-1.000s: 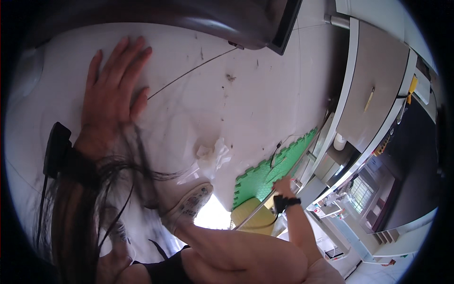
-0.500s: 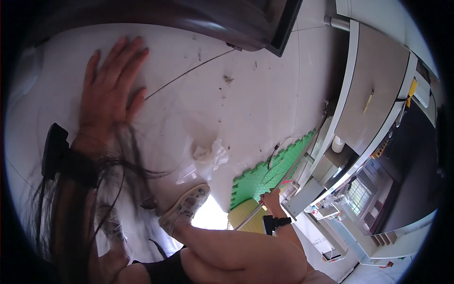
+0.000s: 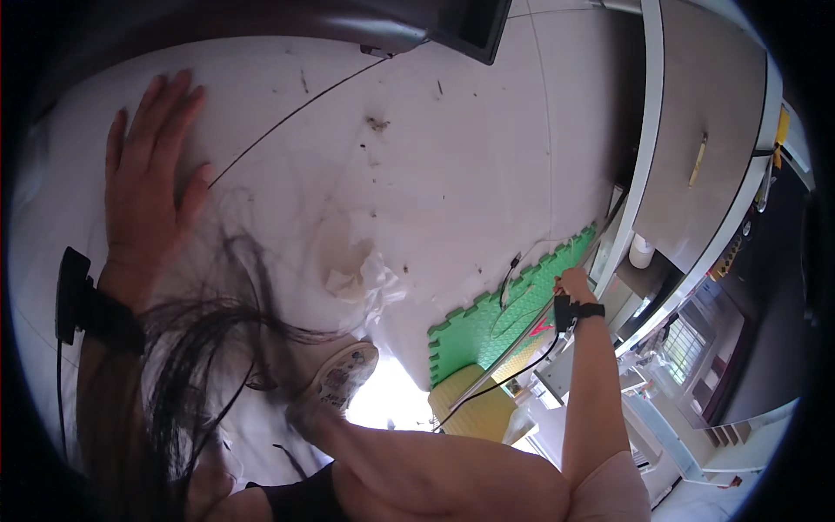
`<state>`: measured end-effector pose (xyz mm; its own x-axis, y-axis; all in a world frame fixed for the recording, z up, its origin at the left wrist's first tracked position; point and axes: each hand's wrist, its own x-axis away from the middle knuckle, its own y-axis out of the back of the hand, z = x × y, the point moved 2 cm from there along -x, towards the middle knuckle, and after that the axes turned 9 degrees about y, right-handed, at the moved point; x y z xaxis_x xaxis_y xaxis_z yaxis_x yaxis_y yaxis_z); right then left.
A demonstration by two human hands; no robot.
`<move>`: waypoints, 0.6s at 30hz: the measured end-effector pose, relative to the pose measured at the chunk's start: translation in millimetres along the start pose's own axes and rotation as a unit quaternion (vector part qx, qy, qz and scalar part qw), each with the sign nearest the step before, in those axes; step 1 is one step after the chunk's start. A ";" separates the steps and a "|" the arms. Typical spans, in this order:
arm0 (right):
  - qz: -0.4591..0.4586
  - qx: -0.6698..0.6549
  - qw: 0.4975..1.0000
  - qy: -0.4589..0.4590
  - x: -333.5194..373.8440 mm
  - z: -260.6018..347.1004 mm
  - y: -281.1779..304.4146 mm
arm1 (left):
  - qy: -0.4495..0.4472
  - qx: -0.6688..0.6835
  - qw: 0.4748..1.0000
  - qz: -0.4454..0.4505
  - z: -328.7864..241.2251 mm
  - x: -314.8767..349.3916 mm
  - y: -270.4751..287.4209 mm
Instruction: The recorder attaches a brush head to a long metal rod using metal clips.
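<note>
Two hands spread wide across a littered white floor

Two hands were in view, well apart. At the far left, the left hand point(image 3: 150, 178) lay flat on the white floor point(image 3: 487, 157), fingers released and splayed, holding nothing; a black band with a small box point(image 3: 83, 304) sat on its wrist. A thin black cable point(image 3: 287, 117) ran past its fingertips toward the dark furniture at the top. Loose dark hair point(image 3: 200, 348) hung below the hand, hiding part of the floor.

Nearer the middle lay a crumpled clear wrapper point(image 3: 365, 278), touched by neither hand, with dark crumbs point(image 3: 378, 124) scattered above it. Just below, a worn pale shoe point(image 3: 344, 378) rested on the floor.

Further right, green foam mat tiles point(image 3: 496, 317) met the floor, a yellow one point(image 3: 470, 404) beside them. At the mat's right edge the right hand point(image 3: 574, 283) reached toward the white cabinet base point(image 3: 635, 174); whether it was clenched or grasping anything I cannot tell, it being small and turned away. A black strap circled its wrist.

Judging from the pose, the braced left palm carried the weight; keeping it planted flat while the right arm stretched would steady the reach, and the cable by the fingers was worth avoiding.
</note>
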<state>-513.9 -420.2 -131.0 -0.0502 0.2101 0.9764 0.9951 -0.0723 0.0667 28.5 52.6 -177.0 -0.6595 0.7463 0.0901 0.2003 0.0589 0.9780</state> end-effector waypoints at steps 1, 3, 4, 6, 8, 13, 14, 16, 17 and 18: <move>-0.015 -0.037 0.999 -0.010 -2.6 -20.5 -3.3 | 0.001 0.002 1.000 0.000 -0.7 -1.7 -0.8; -0.039 -0.112 0.993 -0.022 -14.0 -52.3 -8.6 | -0.007 -0.034 0.999 -0.002 -1.9 -4.1 -1.1; -0.048 -0.154 0.987 -0.030 -19.0 -67.6 -10.9 | -0.008 -0.033 0.999 0.001 -3.4 -4.8 -2.1; -0.065 -0.234 0.969 -0.045 -26.7 -102.6 -13.4 | 0.004 -0.046 0.999 -0.001 -5.6 -6.3 -2.0; -0.091 -0.294 0.951 -0.043 -32.5 -136.9 -8.3 | 0.005 -0.043 0.999 -0.013 -0.2 -4.7 0.6; -0.171 -0.340 0.924 -0.033 -47.0 -100.6 30.5 | -0.020 -0.076 0.997 0.016 -3.4 -4.5 -2.6; -0.181 -0.418 0.889 -0.049 -44.4 -110.0 40.6 | -0.024 -0.079 0.997 0.010 -1.9 -3.7 -3.5; -0.211 -0.725 0.638 -0.154 -36.6 -157.1 47.1 | -0.020 -0.062 0.998 -0.010 -1.0 -3.5 -5.4; -0.204 -0.729 0.637 -0.149 -49.4 -143.1 52.0 | -0.018 -0.069 0.997 -0.003 1.8 -1.0 0.1; -0.228 -0.747 0.609 -0.137 -54.4 -126.3 58.8 | -0.019 -0.066 0.998 0.004 -1.0 -1.5 -4.3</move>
<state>-463.3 -559.0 -154.3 -0.0717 0.6807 0.7291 -0.3161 -0.7088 0.6306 27.9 50.6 -181.1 -0.6305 0.7705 0.0938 0.1065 -0.0339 0.9937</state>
